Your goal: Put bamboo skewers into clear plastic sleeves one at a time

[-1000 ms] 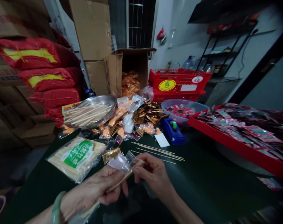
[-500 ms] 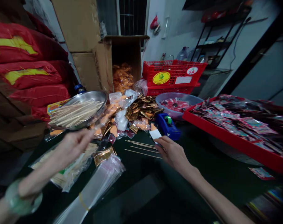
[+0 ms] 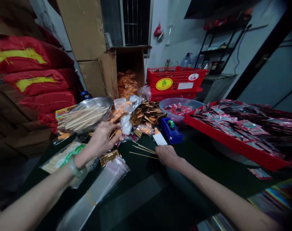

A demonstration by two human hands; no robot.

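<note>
My left hand, with a green bangle at the wrist, reaches over the near edge of a pile of orange pieces and gold packets. Its fingers are apart, with nothing seen between them. My right hand has its fingers closed at the right ends of several thin sticks lying on the dark table, beside a white card. The fingertips are partly hidden. A gold packet and a banded stack of clear bags lie below my left hand.
A metal bowl of sticks stands at the left. Further right are a blue tape dispenser, a bowl of red packets, a red tray and red baskets. An open carton stands behind.
My left hand has moved right to the pile's near edge, and its fingers have spread. My right hand has shifted slightly left and down over the stick ends. The camera view has shifted a little.
</note>
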